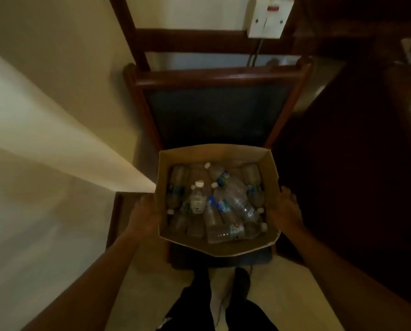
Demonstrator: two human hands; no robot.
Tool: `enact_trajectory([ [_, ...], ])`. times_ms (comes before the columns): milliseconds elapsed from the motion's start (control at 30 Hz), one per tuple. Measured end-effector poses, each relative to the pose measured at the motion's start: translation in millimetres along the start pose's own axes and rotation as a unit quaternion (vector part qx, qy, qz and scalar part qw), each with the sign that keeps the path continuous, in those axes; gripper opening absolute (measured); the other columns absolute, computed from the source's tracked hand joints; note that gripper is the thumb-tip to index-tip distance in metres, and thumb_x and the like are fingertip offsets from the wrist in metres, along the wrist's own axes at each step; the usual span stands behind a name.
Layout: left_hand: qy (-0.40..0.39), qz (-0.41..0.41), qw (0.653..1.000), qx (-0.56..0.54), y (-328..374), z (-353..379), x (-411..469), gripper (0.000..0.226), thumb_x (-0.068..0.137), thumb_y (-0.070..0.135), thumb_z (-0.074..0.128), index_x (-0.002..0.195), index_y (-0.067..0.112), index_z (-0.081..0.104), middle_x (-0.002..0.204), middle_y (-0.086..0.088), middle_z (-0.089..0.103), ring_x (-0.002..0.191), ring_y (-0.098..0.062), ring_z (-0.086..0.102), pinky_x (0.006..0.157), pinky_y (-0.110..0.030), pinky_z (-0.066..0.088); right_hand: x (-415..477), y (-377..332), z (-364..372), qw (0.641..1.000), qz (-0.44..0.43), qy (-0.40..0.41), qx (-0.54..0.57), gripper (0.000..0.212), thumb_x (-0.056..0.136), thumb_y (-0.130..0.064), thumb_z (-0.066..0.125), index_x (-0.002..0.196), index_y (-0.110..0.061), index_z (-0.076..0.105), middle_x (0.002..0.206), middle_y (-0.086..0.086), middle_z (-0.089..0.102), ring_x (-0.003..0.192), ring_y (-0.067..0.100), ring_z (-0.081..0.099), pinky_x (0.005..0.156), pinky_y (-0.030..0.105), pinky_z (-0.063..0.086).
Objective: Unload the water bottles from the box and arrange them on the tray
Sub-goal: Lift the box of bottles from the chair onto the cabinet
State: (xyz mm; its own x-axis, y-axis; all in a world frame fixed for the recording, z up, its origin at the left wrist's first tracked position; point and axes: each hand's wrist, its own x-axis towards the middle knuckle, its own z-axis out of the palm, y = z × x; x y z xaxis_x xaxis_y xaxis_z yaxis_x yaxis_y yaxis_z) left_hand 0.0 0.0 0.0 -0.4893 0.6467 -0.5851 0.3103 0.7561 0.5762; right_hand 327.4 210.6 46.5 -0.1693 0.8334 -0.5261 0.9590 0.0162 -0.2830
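Observation:
An open cardboard box [214, 152] sits low in the middle of the head view, over the front of a dark chair seat. Several clear plastic water bottles [237, 199] with white caps and blue labels lie jumbled inside it. My left hand [143, 217] grips the box's left wall. My right hand [286, 211] grips its right wall. No tray is in view.
A dark wooden chair [214, 75] with a dark seat pad stands ahead against a cream wall. A white switch box [270, 16] with cables hangs on the wall behind it. Dark wooden furniture [357, 139] fills the right side. My legs [218, 306] show below on a pale floor.

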Motion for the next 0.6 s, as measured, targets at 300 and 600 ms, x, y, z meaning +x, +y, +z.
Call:
enact_trajectory([
  [300, 0.027, -0.151, 0.967, -0.201, 19, 17, 19, 0.019, 0.102, 0.028, 0.053, 0.108, 0.020, 0.068, 0.103, -0.006, 0.074, 0.098, -0.025, 0.072, 0.093, -0.051, 0.057, 48, 13, 35, 0.982, 0.168, 0.049, 0.070, 0.036, 0.101, -0.037, 0.052, 0.125, -0.013, 0.062, 0.124, 0.019, 0.065, 0.112, 0.040, 0.063, 0.082, 0.037, 0.043],
  [600, 0.076, -0.085, 0.992, -0.048, 27, 2, 5, 0.019, 0.103, 0.012, 0.053, 0.088, 0.016, 0.064, 0.089, -0.003, 0.069, 0.084, -0.019, 0.068, 0.083, -0.042, 0.058, 27, 8, -10, 0.993, 0.092, 0.073, 0.032, 0.014, 0.098, -0.019, 0.059, 0.087, -0.011, 0.065, 0.080, 0.009, 0.058, 0.079, 0.028, 0.060, 0.071, 0.029, 0.040],
])
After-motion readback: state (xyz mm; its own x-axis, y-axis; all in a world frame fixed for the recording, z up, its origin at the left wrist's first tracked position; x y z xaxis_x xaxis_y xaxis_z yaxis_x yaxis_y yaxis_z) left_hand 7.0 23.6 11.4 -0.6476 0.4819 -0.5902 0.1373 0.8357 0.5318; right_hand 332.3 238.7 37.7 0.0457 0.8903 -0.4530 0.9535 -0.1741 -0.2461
